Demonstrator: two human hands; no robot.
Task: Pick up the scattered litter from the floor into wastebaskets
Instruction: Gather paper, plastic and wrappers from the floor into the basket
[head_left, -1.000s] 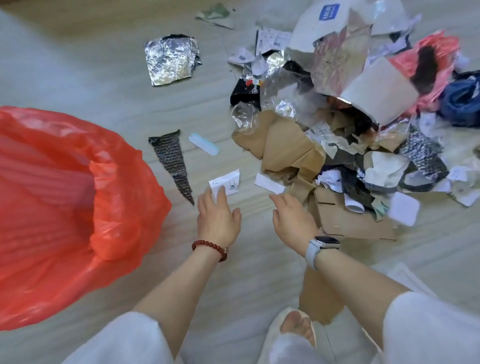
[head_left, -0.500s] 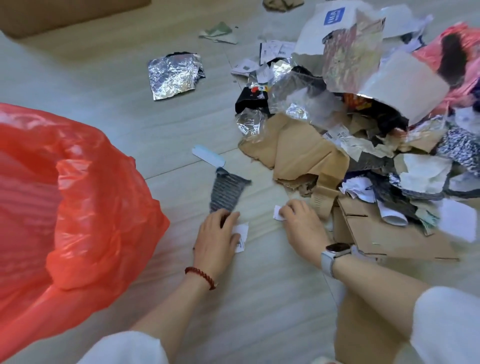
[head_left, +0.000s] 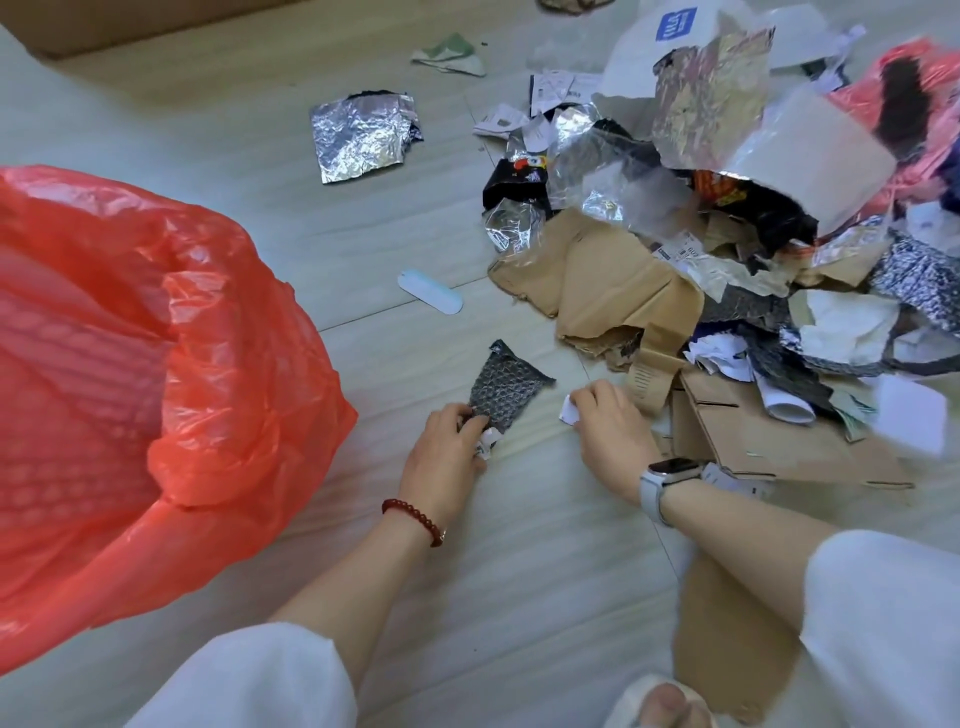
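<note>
A red plastic bag (head_left: 171, 395) lining a wastebasket gapes open at the left. My left hand (head_left: 447, 457) is low on the floor, closed on a dark patterned scrap (head_left: 506, 389) and a crumpled white paper slip (head_left: 488, 444). To the right my right hand (head_left: 610, 426) pinches a small white paper scrap (head_left: 569, 410) at the edge of the litter pile (head_left: 727, 249). The pile holds brown paper (head_left: 613, 291), flat cardboard (head_left: 769, 441), foil, clear plastic and torn paper.
A foil sheet (head_left: 361, 132) lies alone further out on the floor, and a small pale blue strip (head_left: 430, 292) rests between it and my hands. A green-white scrap (head_left: 452, 54) is at the far top. A brown piece (head_left: 732, 639) lies near my right knee.
My left hand has gathered the white slip and the dark patterned scrap into its grip. My right hand has closed on the small white scrap by the cardboard. The view shifted slightly.
</note>
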